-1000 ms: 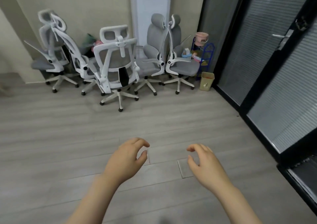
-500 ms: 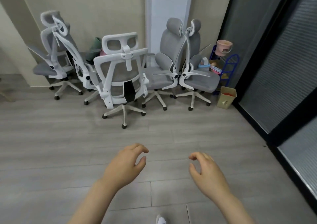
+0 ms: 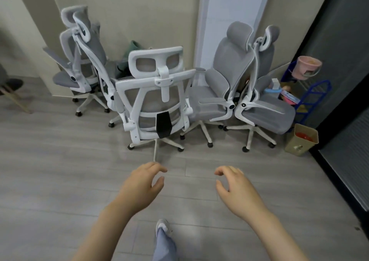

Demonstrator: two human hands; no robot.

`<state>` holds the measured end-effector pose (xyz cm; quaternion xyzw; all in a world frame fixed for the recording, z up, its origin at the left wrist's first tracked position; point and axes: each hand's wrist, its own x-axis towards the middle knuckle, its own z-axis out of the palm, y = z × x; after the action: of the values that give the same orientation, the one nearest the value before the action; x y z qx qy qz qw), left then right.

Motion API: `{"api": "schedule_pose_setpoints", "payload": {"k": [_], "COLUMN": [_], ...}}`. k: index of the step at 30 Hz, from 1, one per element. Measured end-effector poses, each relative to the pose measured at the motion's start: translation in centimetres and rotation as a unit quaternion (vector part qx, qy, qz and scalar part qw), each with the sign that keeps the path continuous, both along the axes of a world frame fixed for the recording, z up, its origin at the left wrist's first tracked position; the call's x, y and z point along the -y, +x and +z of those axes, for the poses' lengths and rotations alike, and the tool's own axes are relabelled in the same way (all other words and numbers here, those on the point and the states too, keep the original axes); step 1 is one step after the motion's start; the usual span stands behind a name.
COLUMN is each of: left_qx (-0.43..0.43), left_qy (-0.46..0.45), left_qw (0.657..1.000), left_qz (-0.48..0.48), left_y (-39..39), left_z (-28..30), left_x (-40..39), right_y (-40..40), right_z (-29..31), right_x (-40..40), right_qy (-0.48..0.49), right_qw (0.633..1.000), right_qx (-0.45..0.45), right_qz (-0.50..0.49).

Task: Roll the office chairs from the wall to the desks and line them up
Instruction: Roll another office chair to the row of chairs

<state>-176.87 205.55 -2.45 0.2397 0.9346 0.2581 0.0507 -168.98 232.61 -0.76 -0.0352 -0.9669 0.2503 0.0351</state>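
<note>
Several white-framed grey mesh office chairs stand bunched against the beige wall. The nearest chair [image 3: 157, 98] shows me its back, with a black lumbar piece low down. Two chairs sit to its right, a middle chair [image 3: 221, 92] and a right-hand chair [image 3: 265, 110]. Two more stand at the left [image 3: 83, 65]. My left hand [image 3: 141, 186] and my right hand [image 3: 237, 188] hover over the floor just short of the nearest chair, fingers loosely curled, holding nothing.
A small beige bin [image 3: 301, 138] stands by the right-hand chair, below a blue wire rack [image 3: 311, 96] with a pink basin. A dark glass partition [image 3: 343, 81] runs along the right. My shoe and trouser leg [image 3: 163, 238] show at the bottom.
I have walked closer to the chairs, which now loom larger and nearer. Both hands stay raised and empty in much the same pose. My foot has come into view.
</note>
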Motion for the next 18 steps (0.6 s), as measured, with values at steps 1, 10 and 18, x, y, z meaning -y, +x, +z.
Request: {"api": "schedule_pose_setpoints", "payload": {"k": [1,10,18], "left_qx": [-0.008,-0.076,-0.175], "left_qy": [0.002,0.038,0.046], "left_qw": [1.000,0.995,0.979], "left_qz": [0.004,0.053,0.097], "left_y": [-2.4,-26.1,-42.2], "left_z": [-0.1,3.3,7.3], "left_x": [0.0,0.7,0.3], "right_y": [-2.4,-27.1,-45.0], "right_z": [-0.1,1.9,4.8], "right_x": [-0.2,-0.7,-1.6], "right_qy": [0.001,0.001,0.035], "right_qw": [1.000,1.000,0.997], "right_qx": [0.002,-0.016,-0.066], "right_qz": [0.003,0.007,0.037]}}
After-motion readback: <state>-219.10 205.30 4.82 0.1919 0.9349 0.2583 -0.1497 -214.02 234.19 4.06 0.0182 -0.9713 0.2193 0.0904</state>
